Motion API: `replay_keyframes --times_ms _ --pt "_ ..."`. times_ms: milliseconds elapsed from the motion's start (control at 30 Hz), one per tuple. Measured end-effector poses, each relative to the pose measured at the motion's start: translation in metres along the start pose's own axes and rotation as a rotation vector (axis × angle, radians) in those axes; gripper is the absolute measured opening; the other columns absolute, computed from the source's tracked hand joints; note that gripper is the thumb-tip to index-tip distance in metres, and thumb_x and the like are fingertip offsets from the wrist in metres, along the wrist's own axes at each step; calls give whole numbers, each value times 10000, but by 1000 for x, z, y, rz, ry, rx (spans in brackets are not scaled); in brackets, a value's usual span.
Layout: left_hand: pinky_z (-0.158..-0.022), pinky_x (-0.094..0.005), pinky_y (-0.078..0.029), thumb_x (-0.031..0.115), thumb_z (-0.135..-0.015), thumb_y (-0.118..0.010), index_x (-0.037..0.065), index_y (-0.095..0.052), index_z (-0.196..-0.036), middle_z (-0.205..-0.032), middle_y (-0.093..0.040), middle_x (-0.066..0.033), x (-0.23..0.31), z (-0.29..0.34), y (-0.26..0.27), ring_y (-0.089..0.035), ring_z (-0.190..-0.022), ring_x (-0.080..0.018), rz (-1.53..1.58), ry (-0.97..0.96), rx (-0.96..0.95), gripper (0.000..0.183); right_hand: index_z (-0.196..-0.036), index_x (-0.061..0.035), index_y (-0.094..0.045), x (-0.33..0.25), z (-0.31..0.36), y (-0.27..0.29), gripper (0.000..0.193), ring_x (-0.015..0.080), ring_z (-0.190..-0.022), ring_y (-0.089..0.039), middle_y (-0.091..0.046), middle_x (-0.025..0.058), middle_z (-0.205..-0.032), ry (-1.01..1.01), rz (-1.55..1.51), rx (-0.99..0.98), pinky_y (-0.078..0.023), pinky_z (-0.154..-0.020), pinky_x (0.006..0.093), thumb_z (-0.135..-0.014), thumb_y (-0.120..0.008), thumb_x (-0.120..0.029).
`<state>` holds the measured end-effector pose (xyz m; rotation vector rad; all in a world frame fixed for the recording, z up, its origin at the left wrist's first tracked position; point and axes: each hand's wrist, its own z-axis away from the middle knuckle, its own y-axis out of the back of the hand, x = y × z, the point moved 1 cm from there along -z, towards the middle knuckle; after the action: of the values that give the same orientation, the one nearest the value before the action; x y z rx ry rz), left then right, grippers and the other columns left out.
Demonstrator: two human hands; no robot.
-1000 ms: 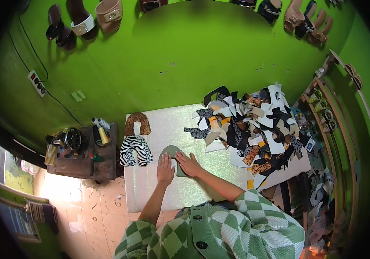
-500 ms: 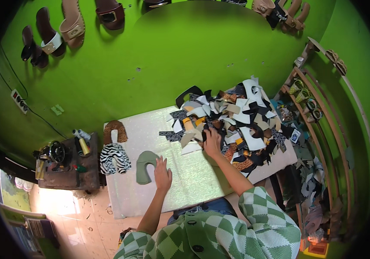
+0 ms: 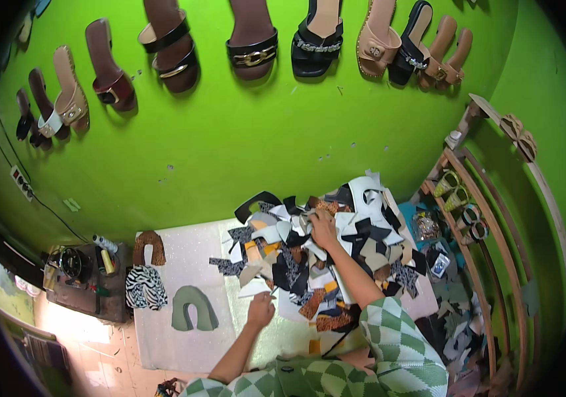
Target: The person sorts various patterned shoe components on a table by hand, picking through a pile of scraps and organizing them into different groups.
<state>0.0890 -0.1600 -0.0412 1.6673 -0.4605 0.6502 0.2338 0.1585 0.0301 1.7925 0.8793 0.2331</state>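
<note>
A heap of cut material scraps, white, black, beige and animal-print, covers the right part of the table. My right hand reaches into its far middle, fingers curled on a greyish scrap. At the heap's near left edge is my left hand, its fingers drawn together beside a white scrap; what they hold is too small to make out. Left of that hand lie green U-shaped pieces. Beyond them are zebra-print pieces and a brown spotted U-shaped piece.
The pale table stands against a green wall hung with sandals. A sewing machine is on a small table at left. Wooden shelving rises at right, with more scraps below.
The view has tilted upward. My left hand has left the green pieces for the heap's near edge. My right hand has moved deeper into the heap, and scraps have shifted toward me.
</note>
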Motion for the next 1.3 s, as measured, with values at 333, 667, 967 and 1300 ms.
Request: replay_keyframes --times_ms 333,667,967,1300 --pt "-1025 -454 -390 44 -737 -574 9 -597 -1108 -1287 -500 -246 37 22 -7 -460 -1216 -424 46 180 101 373 -921 -142 -710 -18 45 -49 192 202 -1036 -582 -660 13 -960 111 -86 -363 -313 -970 475 -783 -594 -77" --pt "-918 -395 -475 68 -826 -612 -22 -500 -1244 -1174 -598 -198 64 -22 42 -624 -1034 -344 200 269 121 442 -1057 -127 -668 -84 115 102 277 189 -830 -549 -622 -16 -776 -168 -700 17 -335 -848 366 -788 -730 -153" --pt "-1025 -327 -388 154 -960 -479 19 -418 -1382 -1203 -605 -141 78 -49 78 -540 -1190 -218 627 130 -35 447 -1013 -31 -649 -123 101 203 144 199 -782 -605 -643 93 -886 -197 -869 66 -455 -696 290 -881 -613 -76" --pt "-1035 -345 -382 173 -906 -625 59 -488 -1341 -1312 -546 -94 83 4 109 -491 -1236 -194 565 36 -110 471 -1098 -21 -625 -161 159 167 203 51 -781 -562 -616 25 -903 -258 -1057 -318 -451 -701 209 -898 -595 -18"
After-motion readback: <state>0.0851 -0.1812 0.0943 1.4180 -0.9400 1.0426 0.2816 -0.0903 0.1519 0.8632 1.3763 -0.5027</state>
